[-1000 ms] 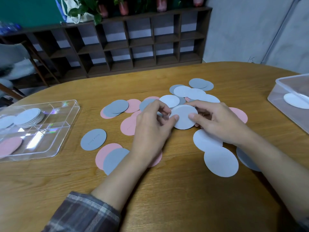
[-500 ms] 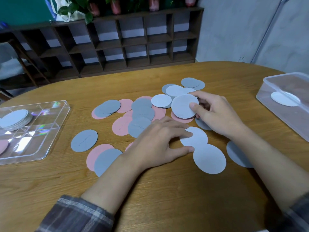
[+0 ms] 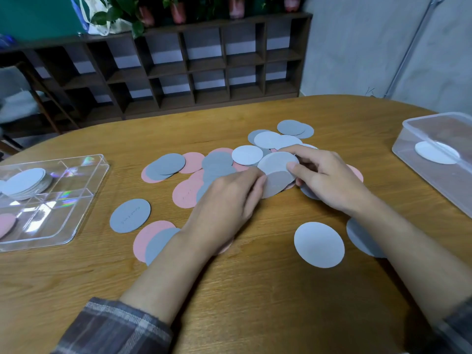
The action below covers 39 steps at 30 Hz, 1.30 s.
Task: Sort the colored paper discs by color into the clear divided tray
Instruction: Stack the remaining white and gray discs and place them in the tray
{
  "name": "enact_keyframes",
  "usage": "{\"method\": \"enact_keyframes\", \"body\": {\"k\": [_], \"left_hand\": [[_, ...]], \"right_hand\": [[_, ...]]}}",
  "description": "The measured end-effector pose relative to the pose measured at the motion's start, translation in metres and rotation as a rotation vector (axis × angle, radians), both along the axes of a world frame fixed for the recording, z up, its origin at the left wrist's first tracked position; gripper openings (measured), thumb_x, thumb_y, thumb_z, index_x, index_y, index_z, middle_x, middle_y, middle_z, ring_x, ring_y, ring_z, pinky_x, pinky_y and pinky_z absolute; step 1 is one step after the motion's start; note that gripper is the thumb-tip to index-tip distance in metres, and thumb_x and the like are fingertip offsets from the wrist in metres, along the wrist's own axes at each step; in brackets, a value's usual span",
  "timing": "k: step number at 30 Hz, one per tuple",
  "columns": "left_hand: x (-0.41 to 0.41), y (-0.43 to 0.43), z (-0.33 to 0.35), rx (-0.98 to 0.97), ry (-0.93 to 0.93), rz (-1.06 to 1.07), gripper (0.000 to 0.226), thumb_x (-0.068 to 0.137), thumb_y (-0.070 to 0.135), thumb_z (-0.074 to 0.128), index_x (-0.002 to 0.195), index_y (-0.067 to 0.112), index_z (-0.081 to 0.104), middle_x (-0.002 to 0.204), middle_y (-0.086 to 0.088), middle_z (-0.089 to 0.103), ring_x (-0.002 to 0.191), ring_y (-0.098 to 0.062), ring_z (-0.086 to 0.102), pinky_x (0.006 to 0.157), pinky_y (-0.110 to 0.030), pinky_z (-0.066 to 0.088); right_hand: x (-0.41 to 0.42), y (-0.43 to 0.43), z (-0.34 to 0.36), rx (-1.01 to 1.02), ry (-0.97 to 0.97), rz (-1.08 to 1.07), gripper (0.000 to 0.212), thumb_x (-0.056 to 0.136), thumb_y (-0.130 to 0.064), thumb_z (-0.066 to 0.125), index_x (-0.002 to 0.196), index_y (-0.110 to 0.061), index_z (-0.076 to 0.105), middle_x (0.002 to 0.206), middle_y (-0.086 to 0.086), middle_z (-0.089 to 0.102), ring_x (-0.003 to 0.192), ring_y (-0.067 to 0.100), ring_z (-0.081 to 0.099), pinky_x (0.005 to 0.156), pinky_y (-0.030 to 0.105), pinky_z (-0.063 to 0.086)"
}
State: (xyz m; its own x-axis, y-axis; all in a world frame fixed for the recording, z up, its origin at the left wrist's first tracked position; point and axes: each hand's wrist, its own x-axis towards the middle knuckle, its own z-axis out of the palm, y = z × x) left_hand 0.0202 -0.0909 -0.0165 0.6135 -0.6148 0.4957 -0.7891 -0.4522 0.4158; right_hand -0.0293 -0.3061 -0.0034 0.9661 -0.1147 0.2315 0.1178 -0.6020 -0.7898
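1. The worktop [image 3: 255, 307] was an oval of light, grained wood that filled the near half of the view
2. Loose discs [image 3: 219, 159] in pink, grey and pale blue-grey lay scattered at its middle, many overlapping
3. The right hand [image 3: 329, 180] pinched an upper pale disc [image 3: 277, 162] over that scatter, with the thumb on its face and the fingers curled round its far edge
4. The left hand [image 3: 229, 200], fingers curled, gripped the left edge of a lower pale disc [image 3: 278, 183], which sat partly beneath the upper one and touched it
5. A single pale disc [image 3: 319, 245] lay alone at near right, and a grey disc [image 3: 130, 215] lay alone at near left
6. The clear divided tray [image 3: 89, 198] stood at the left edge of the worktop, well apart from both hands
7. Its far compartment held a stack of pale discs [image 3: 25, 182], and a nearer compartment held a sorted pink disc [image 3: 5, 224]
8. A clear lidded box [image 3: 449, 185] stood at the right edge, with a white disc [image 3: 436, 152] showing through it
9. Beyond the worktop, a dark wooden shelf unit [image 3: 204, 67] of open cubbies ran along the far wall, with potted plants [image 3: 176, 8] and a cloth bag [image 3: 102, 19] on top
10. A green wall [image 3: 33, 14] rose behind the shelf on the left, and a grey wall [image 3: 357, 47] with a slanting pipe [image 3: 411, 47] stood on the right
11. A chair [image 3: 18, 98] stood at far left
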Motion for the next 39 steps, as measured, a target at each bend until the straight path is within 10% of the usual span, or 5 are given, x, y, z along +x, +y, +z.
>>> {"method": "enact_keyframes", "body": {"k": [14, 18, 25, 34, 39], "left_hand": [[0.007, -0.001, -0.003, -0.131, 0.166, 0.199, 0.025, 0.094, 0.04, 0.073, 0.089, 0.019, 0.06, 0.066, 0.009, 0.068, 0.066, -0.011, 0.067, 0.067, -0.039, 0.055], [0.007, -0.002, -0.004, -0.128, 0.171, 0.215, 0.031, 0.094, 0.043, 0.072, 0.082, 0.019, 0.057, 0.065, 0.008, 0.066, 0.065, -0.014, 0.065, 0.065, -0.042, 0.055], [0.002, -0.002, -0.001, -0.101, 0.125, 0.175, 0.034, 0.093, 0.047, 0.071, 0.076, 0.023, 0.056, 0.061, 0.01, 0.062, 0.059, -0.009, 0.059, 0.058, -0.04, 0.053], [-0.02, -0.011, -0.007, 0.231, 0.231, -0.258, 0.062, 0.076, 0.068, 0.079, 0.13, 0.041, 0.067, 0.107, 0.018, 0.052, 0.106, -0.001, 0.049, 0.096, -0.03, 0.047], [-0.02, -0.01, -0.003, 0.264, 0.257, -0.275, 0.056, 0.077, 0.065, 0.08, 0.129, 0.046, 0.068, 0.109, 0.017, 0.047, 0.108, -0.002, 0.046, 0.1, -0.031, 0.044]], "right_hand": [[-0.003, 0.005, -0.002, -0.013, 0.004, 0.071, 0.034, 0.107, -0.025, 0.05, 0.12, -0.051, 0.066, 0.076, -0.007, 0.066, 0.073, -0.001, 0.059, 0.074, 0.026, 0.052], [-0.001, 0.006, -0.006, -0.089, 0.004, 0.07, 0.031, 0.102, -0.031, 0.061, 0.13, -0.043, 0.066, 0.118, -0.028, 0.068, 0.094, -0.007, 0.062, 0.092, 0.035, 0.053], [0.0, 0.003, -0.008, -0.165, -0.015, 0.042, 0.033, 0.102, -0.029, 0.06, 0.132, -0.042, 0.063, 0.081, -0.027, 0.064, 0.08, 0.008, 0.063, 0.082, 0.038, 0.053], [0.003, 0.001, -0.01, -0.136, -0.026, -0.006, 0.031, 0.102, -0.022, 0.059, 0.131, -0.032, 0.065, 0.081, 0.0, 0.067, 0.077, 0.019, 0.06, 0.077, 0.035, 0.048], [0.004, -0.001, -0.012, -0.138, -0.016, -0.004, 0.032, 0.102, -0.024, 0.059, 0.133, -0.033, 0.064, 0.085, 0.003, 0.069, 0.079, 0.021, 0.061, 0.078, 0.039, 0.051]]}}
